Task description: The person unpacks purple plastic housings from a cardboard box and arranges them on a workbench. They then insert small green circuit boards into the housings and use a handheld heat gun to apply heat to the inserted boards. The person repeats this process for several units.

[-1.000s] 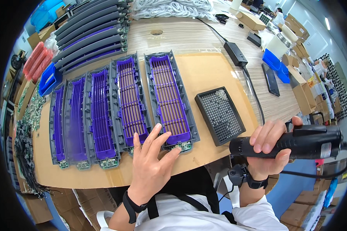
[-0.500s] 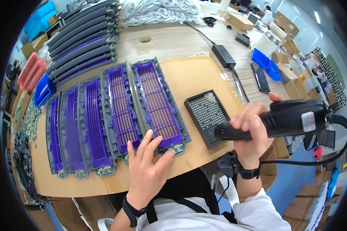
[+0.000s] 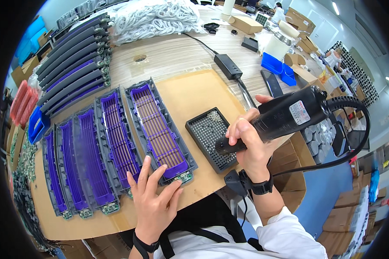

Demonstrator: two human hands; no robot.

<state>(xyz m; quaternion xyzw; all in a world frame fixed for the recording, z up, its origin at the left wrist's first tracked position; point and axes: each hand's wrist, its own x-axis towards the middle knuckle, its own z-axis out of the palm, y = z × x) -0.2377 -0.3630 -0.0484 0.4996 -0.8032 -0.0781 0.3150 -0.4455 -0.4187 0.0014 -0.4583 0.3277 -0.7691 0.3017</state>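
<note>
My right hand (image 3: 251, 144) is wrapped round a black corded electric screwdriver (image 3: 285, 114). The screwdriver slants down to the left, its tip over the lower part of a black perforated tray (image 3: 199, 138). Small screws (image 3: 215, 116) are heaped at the tray's far end; whether the tip touches a screw cannot be seen. With fingers spread, my left hand (image 3: 153, 200) lies at the near ends of two grey-and-purple slatted housings, the rightmost housing (image 3: 162, 129) and the housing (image 3: 119, 134) beside it. A green circuit board (image 3: 183, 178) shows at the rightmost one's near end.
More purple housings (image 3: 88, 155) lie in a row to the left on cardboard (image 3: 177, 99). Behind are stacked grey housings (image 3: 71, 64) and bundled white cables (image 3: 155, 19). A black power adapter (image 3: 227, 66), a phone (image 3: 271, 83) and blue bins (image 3: 278, 68) sit beyond the tray.
The whole view has shifted, moving the table leftward in the picture. The screwdriver has tilted steeper, its tip now further into the tray. My left hand remains by the housings' near ends.
</note>
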